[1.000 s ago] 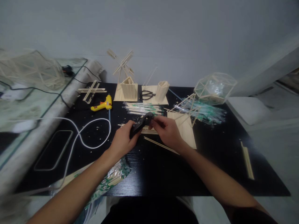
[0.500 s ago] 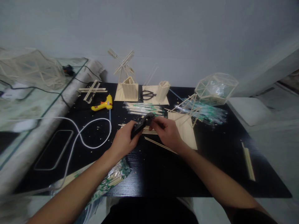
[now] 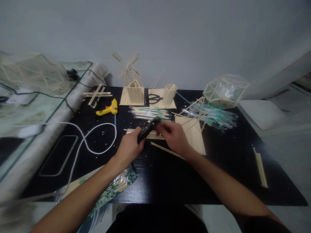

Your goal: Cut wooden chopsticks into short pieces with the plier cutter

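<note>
My left hand [image 3: 130, 145] is wrapped round a black plier-like tool [image 3: 146, 130], whose head points away and to the right. Close to that head, the fingers of my right hand [image 3: 175, 137] are pinched together; whatever they hold is too small or hidden to make out. Beneath both hands lie loose thin wooden sticks [image 3: 159, 137]. A pair of longer sticks [image 3: 167, 150] rests on the black table just below my right hand.
Behind stand wooden stick models on boards [image 3: 135, 94], black scissors [image 3: 154, 98] and bagged chopsticks [image 3: 149, 113]. A yellow glue gun [image 3: 108, 108], white cable [image 3: 84, 139] and clear phone case-like frame [image 3: 58, 155] are left. A stick-frame polyhedron [image 3: 225, 91] sits back right.
The black tool looks narrower now, its handles squeezed closer together in my left hand. My right hand stays almost in place beside its head. The view has shifted slightly.
</note>
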Tool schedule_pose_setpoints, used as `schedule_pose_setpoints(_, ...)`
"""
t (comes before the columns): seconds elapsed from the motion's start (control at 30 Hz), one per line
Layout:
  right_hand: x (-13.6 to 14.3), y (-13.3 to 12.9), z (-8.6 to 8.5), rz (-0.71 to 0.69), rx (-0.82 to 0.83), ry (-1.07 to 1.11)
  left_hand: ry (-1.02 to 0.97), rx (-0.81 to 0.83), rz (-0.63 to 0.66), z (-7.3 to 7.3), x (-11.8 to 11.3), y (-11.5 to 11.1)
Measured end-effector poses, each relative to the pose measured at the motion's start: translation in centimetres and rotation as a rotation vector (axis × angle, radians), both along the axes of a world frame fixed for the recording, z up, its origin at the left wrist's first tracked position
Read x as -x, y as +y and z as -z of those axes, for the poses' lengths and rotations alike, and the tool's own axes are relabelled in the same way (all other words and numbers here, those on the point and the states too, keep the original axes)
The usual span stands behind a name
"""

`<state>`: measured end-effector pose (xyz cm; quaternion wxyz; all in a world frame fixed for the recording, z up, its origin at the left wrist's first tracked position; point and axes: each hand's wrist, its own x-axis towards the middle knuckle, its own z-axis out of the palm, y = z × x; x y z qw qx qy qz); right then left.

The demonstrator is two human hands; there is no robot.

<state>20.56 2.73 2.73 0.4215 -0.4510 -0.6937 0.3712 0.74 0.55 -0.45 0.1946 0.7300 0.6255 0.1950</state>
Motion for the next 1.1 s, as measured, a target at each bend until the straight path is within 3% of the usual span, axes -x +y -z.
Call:
schedule_pose_setpoints(0.2,0.0,0.1,-0.1,-0.012,0.011,-0.005,0.038,-0.025,-0.004,0.1,0.1,0.1)
schedule_pose_setpoints(0.5,0.1,0.0,0.6,-0.038,0.059,0.142,-0.111,-0.084,0.002,0.3,0.3,0.0)
schedule_pose_setpoints(0.7,-0.1,-0.2,-0.1,-0.061,0.007,0.058,-0.162,-0.088,0.03,0.2,0.5,0.0)
schedule_pose_setpoints(1.1,-0.6,0.0,-1.2,-0.22,0.129,0.15,-0.211,-0.112,0.095,0.2,0.9,0.0)
